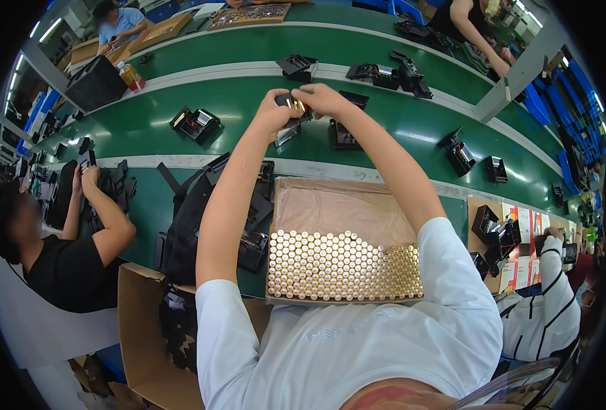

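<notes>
Both my arms reach forward over the green conveyor belt. My left hand (271, 113) is closed round the left side of a small black plastic device (284, 99), in which gold-coloured batteries (295, 104) show. From the right, my right hand (322, 100) has its fingers bent onto the same device, beside the batteries. Part of the device is hidden by my fingers, and its underside cannot be made out. Close to my chest lies a shallow carton (344, 201) with brown lining, its nearer part filled with upright batteries (330, 270) in tight rows.
Open black devices (196, 124) lie along the belt, with more (460, 154) to the right. A black bag (187, 236) and a cardboard box (139, 328) are at my left. Co-workers (57, 253) sit on both sides and across the line. A metal post (515, 85) stands at far right.
</notes>
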### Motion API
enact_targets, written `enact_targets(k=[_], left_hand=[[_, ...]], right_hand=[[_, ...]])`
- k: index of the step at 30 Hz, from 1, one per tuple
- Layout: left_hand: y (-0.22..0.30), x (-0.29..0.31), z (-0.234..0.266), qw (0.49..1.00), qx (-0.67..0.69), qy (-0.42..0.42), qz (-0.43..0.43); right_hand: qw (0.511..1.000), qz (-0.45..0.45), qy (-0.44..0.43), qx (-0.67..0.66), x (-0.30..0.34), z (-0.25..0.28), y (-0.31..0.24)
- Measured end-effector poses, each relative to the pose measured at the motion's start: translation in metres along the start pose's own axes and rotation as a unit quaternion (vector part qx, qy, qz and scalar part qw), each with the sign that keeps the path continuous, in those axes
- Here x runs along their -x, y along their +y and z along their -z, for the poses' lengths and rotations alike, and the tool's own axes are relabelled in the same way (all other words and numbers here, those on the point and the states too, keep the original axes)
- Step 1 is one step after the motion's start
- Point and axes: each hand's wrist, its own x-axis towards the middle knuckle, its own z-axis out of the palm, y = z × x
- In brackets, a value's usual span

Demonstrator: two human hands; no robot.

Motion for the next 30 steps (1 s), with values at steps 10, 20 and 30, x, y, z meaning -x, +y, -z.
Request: enact_targets(k=[10, 20, 30], left_hand=[[-0.004, -0.003, 0.026, 0.998, -0.068, -0.014, 0.007], [0.005, 0.001, 0.055, 0.998, 0.051, -0.036, 0.031], [-0.004, -0.006, 0.073, 0.993, 0.112, 0.041, 0.025]], right_hand=[[0.971, 0.015, 0.077, -0.227, -0.008, -0.049, 0.027], [0.889, 0.36, 0.15, 0.241, -0.007, -0.056, -0.007], [0.897, 0.363, 0.119, 0.224, -0.03, -0.067, -0.014]])
